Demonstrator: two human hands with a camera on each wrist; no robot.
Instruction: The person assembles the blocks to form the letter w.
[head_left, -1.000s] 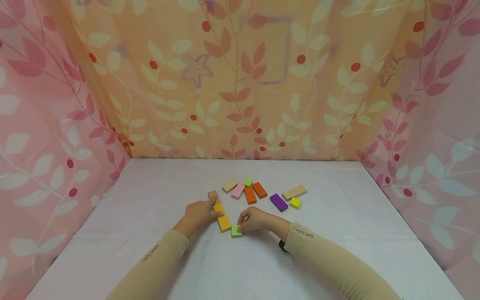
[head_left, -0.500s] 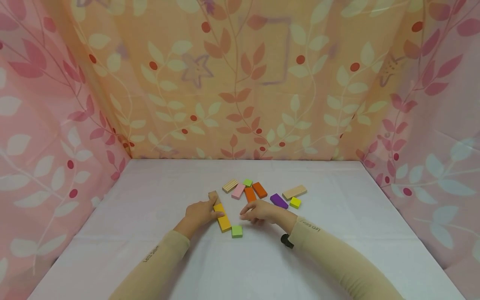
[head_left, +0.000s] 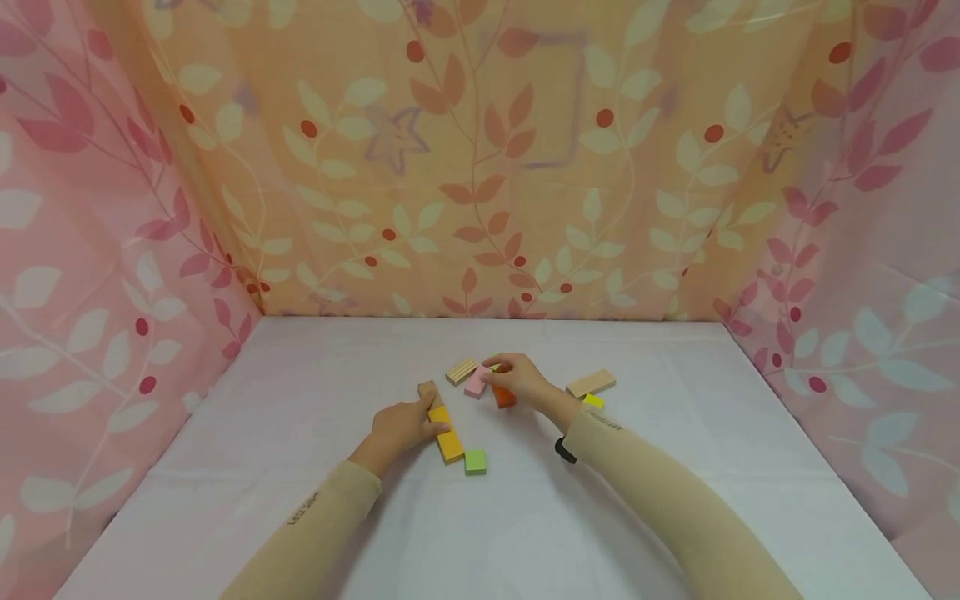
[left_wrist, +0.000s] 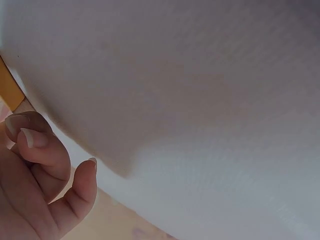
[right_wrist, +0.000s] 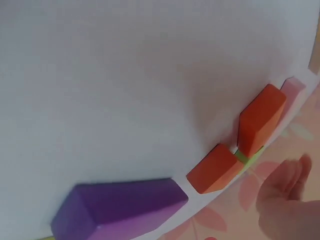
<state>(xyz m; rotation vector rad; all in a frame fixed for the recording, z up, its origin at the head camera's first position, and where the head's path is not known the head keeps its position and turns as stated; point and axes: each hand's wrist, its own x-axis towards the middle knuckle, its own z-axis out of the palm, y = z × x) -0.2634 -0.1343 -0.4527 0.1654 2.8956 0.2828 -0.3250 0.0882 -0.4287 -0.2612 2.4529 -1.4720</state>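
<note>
My left hand (head_left: 401, 423) holds a line of flat blocks on the white table, its thumb on a golden-yellow block (head_left: 450, 447) and its forefinger at a tan wooden block (head_left: 427, 387). In the left wrist view its other fingers (left_wrist: 50, 155) are curled. Close to the yellow block's near end lies a light green block (head_left: 476, 462). Farther back, my right hand (head_left: 521, 379) reaches over the pink block (head_left: 477, 382) and an orange block (head_left: 504, 398), fingertips at the pink one. The right wrist view shows two orange blocks (right_wrist: 262, 117) with green between them.
Behind the pink block lies a striped wooden block (head_left: 462, 371). To the right are a plain wooden block (head_left: 591, 383) and a bright yellow block (head_left: 593, 402). A purple block (right_wrist: 120, 207) shows in the right wrist view. Flowered cloth (head_left: 480, 208) walls the table.
My right hand has left the near green block and moved away from me to the pink and orange blocks. The left hand stays in place on its line of blocks.
</note>
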